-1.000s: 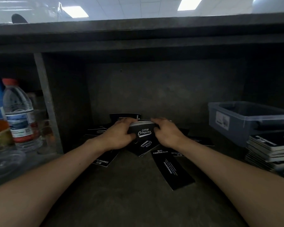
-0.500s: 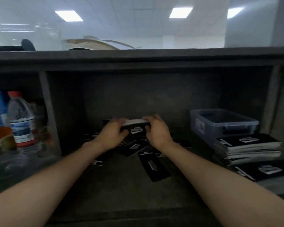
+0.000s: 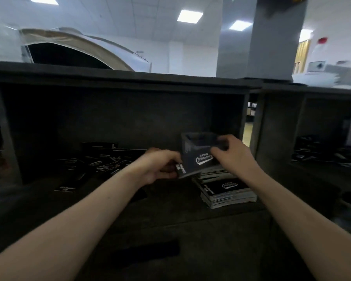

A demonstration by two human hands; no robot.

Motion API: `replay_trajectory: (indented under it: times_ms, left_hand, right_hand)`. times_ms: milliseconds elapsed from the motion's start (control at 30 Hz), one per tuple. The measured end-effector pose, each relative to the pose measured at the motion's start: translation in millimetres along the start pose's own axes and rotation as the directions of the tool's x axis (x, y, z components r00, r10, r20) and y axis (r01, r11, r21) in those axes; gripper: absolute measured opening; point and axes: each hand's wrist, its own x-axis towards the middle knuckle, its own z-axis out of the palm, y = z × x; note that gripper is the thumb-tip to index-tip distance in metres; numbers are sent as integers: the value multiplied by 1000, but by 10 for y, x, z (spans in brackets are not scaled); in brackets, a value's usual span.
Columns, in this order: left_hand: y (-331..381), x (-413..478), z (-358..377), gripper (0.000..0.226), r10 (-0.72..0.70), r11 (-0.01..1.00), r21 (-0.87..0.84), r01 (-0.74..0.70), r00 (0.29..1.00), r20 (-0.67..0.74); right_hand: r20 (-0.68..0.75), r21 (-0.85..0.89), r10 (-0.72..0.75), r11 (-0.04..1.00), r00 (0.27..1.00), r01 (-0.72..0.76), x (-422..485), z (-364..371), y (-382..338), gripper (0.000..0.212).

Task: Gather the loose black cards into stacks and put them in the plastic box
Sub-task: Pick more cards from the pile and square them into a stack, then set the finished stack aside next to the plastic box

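Observation:
I hold a stack of black cards with a white logo between both hands, lifted off the shelf. My left hand grips its left end and my right hand grips its right end. The stack sits just in front of the plastic box, covering the box's front wall; only the open rim shows. Many loose black cards lie scattered at the back left of the shelf. One card lies apart, nearer to me.
Two tidy piles of black cards lie on the shelf below my hands, in front of the box. A vertical divider closes the compartment on the right. Another dark card lies on the near ledge.
Both hands have lifted the stack off the loose pile and carried it to the right, up to the plastic box. The view has swung right and up.

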Motion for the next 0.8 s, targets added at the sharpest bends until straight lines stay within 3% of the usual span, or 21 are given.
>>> replay_trajectory:
  times_ms: [100, 267, 367, 433, 533, 600, 700, 800]
  left_hand:
    - [-24, -5, 422, 25, -66, 997, 33, 65, 998, 17]
    - [-199, -45, 769, 31, -100, 984, 149, 95, 995, 25]
    - [-272, -53, 775, 20, -43, 979, 197, 45, 999, -15]
    - [-277, -39, 627, 12, 88, 945, 323, -58, 993, -80]
    - [-279, -60, 124, 14, 341, 764, 620, -179, 928, -152]
    - [-329, -88, -372, 13, 430, 573, 808, -135, 889, -156]
    - [-480, -100, -1249, 22, 422, 330, 942, 60, 883, -204]
    - [-669, -107, -2049, 50, 350, 198, 932, 304, 866, -357]
  right_hand:
    - [4, -23, 139, 990, 990, -139, -79, -237, 336, 54]
    - [32, -142, 202, 970, 979, -195, -208, -244, 708, 66]
    - [-26, -243, 166, 956, 986, -168, -256, -181, 763, 66]
    - [-138, -349, 10, 935, 990, -58, -280, -153, 677, 58]
    - [-222, -329, -295, 920, 929, 213, -349, 40, 378, 37]
    - [-150, -257, -394, 901, 907, 349, -400, 283, 114, 28]
    - [77, -145, -493, 854, 867, 499, -394, 772, -250, 27]
    - [403, -70, -450, 853, 797, 517, -269, 1346, -563, 50]
